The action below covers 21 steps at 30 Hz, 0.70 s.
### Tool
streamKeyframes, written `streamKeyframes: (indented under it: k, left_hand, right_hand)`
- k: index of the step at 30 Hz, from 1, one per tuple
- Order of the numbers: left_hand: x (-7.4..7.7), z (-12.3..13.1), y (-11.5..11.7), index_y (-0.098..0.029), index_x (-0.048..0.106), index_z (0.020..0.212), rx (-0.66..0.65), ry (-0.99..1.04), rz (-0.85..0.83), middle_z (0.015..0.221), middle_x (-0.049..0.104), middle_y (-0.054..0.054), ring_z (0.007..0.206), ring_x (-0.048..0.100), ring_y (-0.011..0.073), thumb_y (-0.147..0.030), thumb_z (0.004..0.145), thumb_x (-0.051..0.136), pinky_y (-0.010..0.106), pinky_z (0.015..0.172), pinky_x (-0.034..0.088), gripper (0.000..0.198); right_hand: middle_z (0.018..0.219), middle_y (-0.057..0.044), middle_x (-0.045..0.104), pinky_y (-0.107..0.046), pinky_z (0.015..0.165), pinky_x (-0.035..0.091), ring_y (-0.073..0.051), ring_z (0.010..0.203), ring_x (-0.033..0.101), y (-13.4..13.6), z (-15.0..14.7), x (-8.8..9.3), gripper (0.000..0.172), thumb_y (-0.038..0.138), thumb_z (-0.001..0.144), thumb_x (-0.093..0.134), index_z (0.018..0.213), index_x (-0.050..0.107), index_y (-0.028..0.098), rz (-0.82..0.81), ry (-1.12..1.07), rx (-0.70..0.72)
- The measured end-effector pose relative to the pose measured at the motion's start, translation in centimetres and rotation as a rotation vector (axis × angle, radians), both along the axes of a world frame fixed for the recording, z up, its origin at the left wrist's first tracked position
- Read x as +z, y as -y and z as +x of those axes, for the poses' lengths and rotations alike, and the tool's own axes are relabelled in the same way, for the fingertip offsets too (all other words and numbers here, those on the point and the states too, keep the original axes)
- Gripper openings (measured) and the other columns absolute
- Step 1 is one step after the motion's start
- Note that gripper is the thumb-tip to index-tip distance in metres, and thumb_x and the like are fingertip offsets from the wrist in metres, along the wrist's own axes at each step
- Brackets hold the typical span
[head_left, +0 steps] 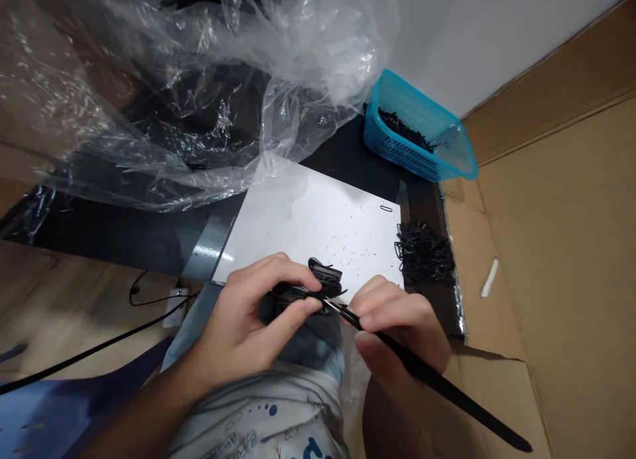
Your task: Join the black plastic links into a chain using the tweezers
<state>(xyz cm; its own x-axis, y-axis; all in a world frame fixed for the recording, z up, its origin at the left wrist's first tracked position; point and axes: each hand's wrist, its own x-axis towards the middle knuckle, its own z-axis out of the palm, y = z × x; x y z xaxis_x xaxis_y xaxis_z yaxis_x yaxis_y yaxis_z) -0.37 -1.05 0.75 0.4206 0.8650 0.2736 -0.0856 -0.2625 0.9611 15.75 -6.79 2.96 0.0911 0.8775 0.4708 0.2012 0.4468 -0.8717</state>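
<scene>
My left hand (268, 300) pinches a bunch of thin black loops (325, 277) between thumb and fingertips, above the near edge of a white sheet (293, 207). My right hand (397, 313) is closed around a slim, long black tool (447, 376). Its bright metal tip points left and meets the bunch right by my left fingertips. I cannot tell exactly what kind of tool it is. One single black loop (386, 208) lies on the sheet's far right corner, and tiny black specks are scattered over the paper.
A pile of black loops (424, 254) lies right of the sheet. Behind it stands a blue plastic basket (422, 128) with black pieces inside. Crumpled clear plastic (199, 101) covers the back left. Cardboard (561, 247) borders the right side; a power strip (176, 306) with cables is lower left.
</scene>
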Motion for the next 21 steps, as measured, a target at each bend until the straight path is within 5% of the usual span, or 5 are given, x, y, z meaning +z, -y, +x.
streamKeyframes:
  k: [15, 21]
  left_hand:
    - [0.0, -0.1, 0.1, -0.021, 0.059, 0.095, -0.003, -0.07, 0.061, 0.08, 0.061, 0.002, 0.072, 0.057, 0.0141, -0.01, 0.085, 0.061, 0.027, 0.065, 0.043, 0.014]
    - [0.1, -0.3, 0.0, -0.02, 0.06, 0.091, -0.044, -0.01, -0.033, 0.076, 0.059, 0.002, 0.069, 0.055, 0.0132, -0.012, 0.085, 0.061, 0.025, 0.063, 0.042, 0.01]
  right_hand:
    - [0.069, 0.0, 0.057, -0.028, 0.057, 0.045, -0.014, 0.065, 0.056, -0.5, 0.3, 0.6, 0.012, 0.009, 0.078, 0.056, 0.082, 0.058, 0.021, -0.16, 0.058, 0.045]
    - [0.064, 0.003, 0.057, -0.024, 0.054, 0.043, -0.012, 0.059, 0.052, -1.7, -0.2, -1.4, 0.01, 0.015, 0.073, 0.061, 0.078, 0.056, 0.022, -0.256, -0.421, 0.151]
